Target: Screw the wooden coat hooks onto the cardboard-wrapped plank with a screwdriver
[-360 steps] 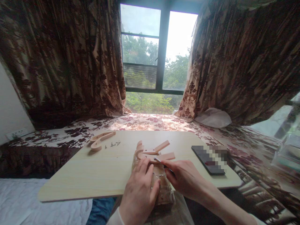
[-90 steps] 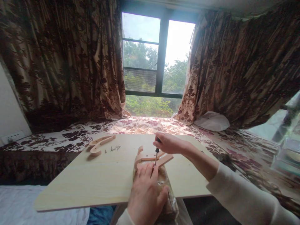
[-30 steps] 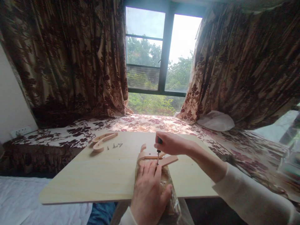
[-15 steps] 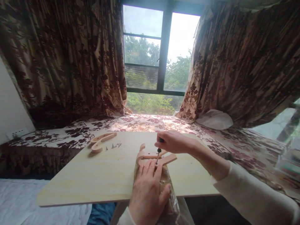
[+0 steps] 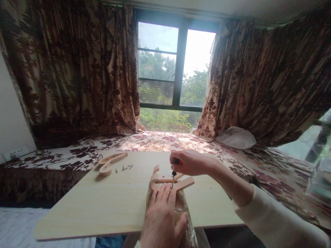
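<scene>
My right hand (image 5: pixel 190 162) is closed round the dark handle of a screwdriver (image 5: pixel 173 175), held upright. The screwdriver's tip meets a curved, light wooden piece (image 5: pixel 186 183) near my left fingertips; the exact contact is too small to make out. My left hand (image 5: pixel 164 213) lies flat with fingers stretched out, pressing on the near edge of the wooden piece and on a brown bundle in clear plastic (image 5: pixel 190 220) beneath it. Another curved wooden piece (image 5: pixel 105 168) lies at the far left of the board, with several small screws (image 5: pixel 126 167) beside it.
The pale wooden board (image 5: pixel 98 210) forms the work surface. Behind it stretches a ledge with a flowered cover (image 5: pixel 165 139), under a window between patterned curtains. A white plastic bag (image 5: pixel 236 137) lies on the ledge at right, and a clear box (image 5: pixel 319 179) stands at the right edge.
The whole view has tilted up slightly, so the board and hands sit lower. My right hand still grips the screwdriver at the same spot, its wrist turned a little. My left hand stays put.
</scene>
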{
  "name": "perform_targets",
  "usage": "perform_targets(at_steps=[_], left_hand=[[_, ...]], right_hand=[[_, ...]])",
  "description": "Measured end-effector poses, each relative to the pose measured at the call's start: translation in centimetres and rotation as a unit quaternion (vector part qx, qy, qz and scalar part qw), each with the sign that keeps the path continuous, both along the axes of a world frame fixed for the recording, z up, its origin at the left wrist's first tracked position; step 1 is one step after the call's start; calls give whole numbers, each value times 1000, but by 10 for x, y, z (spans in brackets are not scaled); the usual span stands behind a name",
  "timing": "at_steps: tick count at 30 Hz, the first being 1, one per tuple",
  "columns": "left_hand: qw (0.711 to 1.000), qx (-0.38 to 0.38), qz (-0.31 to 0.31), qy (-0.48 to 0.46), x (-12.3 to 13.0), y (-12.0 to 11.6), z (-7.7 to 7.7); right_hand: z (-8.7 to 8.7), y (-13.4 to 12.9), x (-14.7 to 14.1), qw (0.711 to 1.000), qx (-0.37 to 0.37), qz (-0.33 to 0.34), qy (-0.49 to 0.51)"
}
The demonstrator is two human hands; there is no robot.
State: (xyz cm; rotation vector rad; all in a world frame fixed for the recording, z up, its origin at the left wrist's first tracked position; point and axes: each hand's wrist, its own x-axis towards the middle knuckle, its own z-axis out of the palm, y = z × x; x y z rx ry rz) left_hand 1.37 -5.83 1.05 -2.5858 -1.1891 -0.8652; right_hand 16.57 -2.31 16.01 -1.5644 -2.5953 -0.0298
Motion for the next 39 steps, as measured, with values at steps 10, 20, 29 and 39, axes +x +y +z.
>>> perform_targets(at_steps=[10, 20, 29, 39], left_hand=[[999, -29, 15, 2, 1, -7, 6], [996, -82, 32, -20, 6, -14, 13], [995, -90, 27, -36, 7, -14, 12], [992, -109, 33, -61, 7, -18, 14]], right_hand=[[0, -1, 1, 999, -2, 11, 47], [-8, 4, 5, 995, -2, 23, 99], [-14, 8, 10, 993, 11, 26, 117], [-14, 9, 9, 992, 6, 38, 117]])
